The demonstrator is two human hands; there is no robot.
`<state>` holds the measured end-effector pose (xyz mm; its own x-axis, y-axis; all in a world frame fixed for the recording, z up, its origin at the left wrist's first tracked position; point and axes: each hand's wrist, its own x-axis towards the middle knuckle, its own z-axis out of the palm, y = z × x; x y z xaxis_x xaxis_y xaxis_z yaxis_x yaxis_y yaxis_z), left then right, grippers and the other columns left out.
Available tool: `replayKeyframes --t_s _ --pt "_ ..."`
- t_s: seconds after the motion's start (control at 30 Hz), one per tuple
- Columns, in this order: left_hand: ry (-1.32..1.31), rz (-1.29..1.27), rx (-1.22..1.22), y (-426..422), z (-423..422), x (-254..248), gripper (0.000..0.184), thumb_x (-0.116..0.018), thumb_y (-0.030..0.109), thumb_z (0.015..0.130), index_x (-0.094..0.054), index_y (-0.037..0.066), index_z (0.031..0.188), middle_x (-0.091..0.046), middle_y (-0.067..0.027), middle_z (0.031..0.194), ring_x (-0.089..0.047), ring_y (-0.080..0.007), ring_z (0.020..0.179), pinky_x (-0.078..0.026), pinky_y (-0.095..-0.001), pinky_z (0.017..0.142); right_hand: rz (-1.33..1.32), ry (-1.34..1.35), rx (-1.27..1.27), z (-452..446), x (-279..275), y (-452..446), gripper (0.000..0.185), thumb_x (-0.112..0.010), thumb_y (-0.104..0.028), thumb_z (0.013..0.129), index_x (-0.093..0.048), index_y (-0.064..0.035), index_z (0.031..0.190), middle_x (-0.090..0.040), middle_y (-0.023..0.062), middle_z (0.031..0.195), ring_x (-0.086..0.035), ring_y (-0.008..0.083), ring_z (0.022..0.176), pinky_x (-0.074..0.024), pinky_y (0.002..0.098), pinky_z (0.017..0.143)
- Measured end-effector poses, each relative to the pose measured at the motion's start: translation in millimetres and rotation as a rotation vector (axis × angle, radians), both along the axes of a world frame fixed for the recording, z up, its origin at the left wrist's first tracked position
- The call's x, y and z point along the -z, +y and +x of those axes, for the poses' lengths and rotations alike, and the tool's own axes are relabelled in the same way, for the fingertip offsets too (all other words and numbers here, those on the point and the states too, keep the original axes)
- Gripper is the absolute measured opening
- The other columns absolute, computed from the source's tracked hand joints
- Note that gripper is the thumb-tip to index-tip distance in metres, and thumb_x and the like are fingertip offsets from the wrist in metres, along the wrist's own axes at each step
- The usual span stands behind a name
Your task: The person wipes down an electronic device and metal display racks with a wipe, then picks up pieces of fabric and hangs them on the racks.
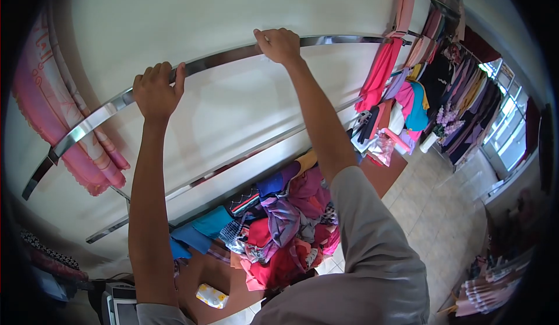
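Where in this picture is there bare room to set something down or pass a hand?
Bare: the brown surface between the yellow-and-white packet and clothes heap; the floor tiles beyond its right edge; and, for a hand, the wall between upper rail and lower rail. Crowded: the heap's area.

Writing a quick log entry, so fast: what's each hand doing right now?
Left hand: closed around the metal rail, fingers curled over it.
Right hand: closed on the same rail, farther along.
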<state>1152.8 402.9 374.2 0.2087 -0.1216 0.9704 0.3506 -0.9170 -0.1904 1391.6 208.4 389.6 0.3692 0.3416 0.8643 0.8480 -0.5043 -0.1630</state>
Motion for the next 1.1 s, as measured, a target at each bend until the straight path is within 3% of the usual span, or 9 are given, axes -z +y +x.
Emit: replayKeyframes --t_s 0.23,0.4,0.53,0.63,0.73,0.87,0.97,1.0,1.1 --pt "0.082 -0.175 -0.039 -14.4 -0.9 -2.0 0.039 -0.056 0.037 0.089 -0.054 0.009 0.061 -0.056 -0.0017 0.06 -0.055 -0.021 0.06 -0.039 -0.036 0.067 0.246 -0.322 -0.004 8.9 13.2 13.3 0.034 -0.057 -0.021 0.08 -0.056 -0.0096 0.047 -0.049 0.008 0.042 -0.043 0.0265 0.039 -0.0302 0.0381 0.045" --pt "0.025 -0.262 -0.309 -38.4 25.0 -2.6 0.04 -0.056 0.045 0.087 -0.067 0.011 0.069 -0.064 -0.0021 0.071 -0.059 -0.0216 0.075 -0.038 -0.0446 0.082 0.266 -0.285 -0.063 4.7 12.7 8.7 0.032 -0.058 -0.021 0.079 -0.055 -0.0088 0.049 -0.051 0.0087 0.047 -0.047 0.0262 0.046 -0.0348 0.0382 0.052" --pt "0.167 -0.252 -0.209 -93.7 92.6 -9.8 0.041 -0.057 0.042 0.088 -0.063 0.009 0.065 -0.062 -0.0051 0.062 -0.06 -0.0246 0.062 -0.039 -0.0418 0.075 0.32 -0.31 -0.17 1.3 9.1 3.4 0.031 -0.058 -0.023 0.082 -0.057 -0.0081 0.054 -0.053 0.0082 0.048 -0.05 0.0265 0.049 -0.0377 0.0387 0.057" --pt "0.024 -0.22 -0.146 -121.2 131.0 -4.1 0.038 -0.056 0.036 0.088 -0.056 0.011 0.06 -0.056 -0.0027 0.058 -0.054 -0.0224 0.058 -0.035 -0.0378 0.07 0.251 -0.301 -0.224 6.9 8.7 -2.3 0.034 -0.054 -0.024 0.088 -0.059 -0.0082 0.058 -0.055 0.0082 0.049 -0.055 0.0273 0.051 -0.0417 0.042 0.057" --pt "-0.106 -0.052 -0.114 -110.4 137.8 7.3 0.032 -0.057 0.033 0.088 -0.055 0.013 0.062 -0.051 0.0012 0.058 -0.05 -0.0194 0.059 -0.034 -0.0351 0.07 -0.056 -0.082 -0.337 20.0 -1.4 -26.6 0.038 -0.049 -0.027 0.094 -0.061 -0.0072 0.064 -0.058 0.0103 0.055 -0.058 0.0313 0.055 -0.0437 0.046 0.056" --pt "-0.173 0.093 -0.126 -100.4 144.1 9.2 0.028 -0.058 0.03 0.087 -0.054 0.014 0.064 -0.047 0.0038 0.056 -0.046 -0.0173 0.057 -0.034 -0.0326 0.069 -0.333 -0.042 -0.314 68.9 -18.5 -64.5 0.046 -0.039 -0.038 0.097 -0.065 -0.0107 0.07 -0.062 0.0106 0.059 -0.061 0.0335 0.06 -0.0484 0.0458 0.06" --pt "-0.201 0.078 -0.148 -99.2 148.3 13.7 0.03 -0.058 0.032 0.086 -0.052 0.015 0.062 -0.045 0.0032 0.056 -0.045 -0.017 0.055 -0.035 -0.0322 0.069 -0.416 -0.046 -0.33 91.8 -19.6 -86.8 0.048 -0.037 -0.041 0.097 -0.067 -0.0126 0.073 -0.062 0.0107 0.059 -0.062 0.0332 0.062 -0.049 0.0446 0.063" --pt "-0.212 0.07 -0.151 -98.5 149.7 13.8 0.031 -0.058 0.033 0.085 -0.051 0.015 0.061 -0.045 0.0028 0.055 -0.044 -0.0173 0.055 -0.035 -0.0325 0.069 -0.391 -0.118 -0.298 102.0 -16.0 -92.1 0.055 -0.034 -0.042 0.099 -0.066 -0.0128 0.066 -0.06 0.0053 0.053 -0.061 0.03 0.058 -0.0503 0.0427 0.062" --pt "-0.261 0.119 -0.162 -93.8 152.7 14.0 0.033 -0.057 0.034 0.086 -0.05 0.015 0.06 -0.044 0.0034 0.054 -0.043 -0.0169 0.054 -0.035 -0.0315 0.069 -0.376 -0.12 -0.215 141.5 -15.0 -127.9 0.052 -0.035 -0.043 0.099 -0.067 -0.0121 0.071 -0.061 0.0089 0.056 -0.061 0.0319 0.061 -0.0497 0.0443 0.063"
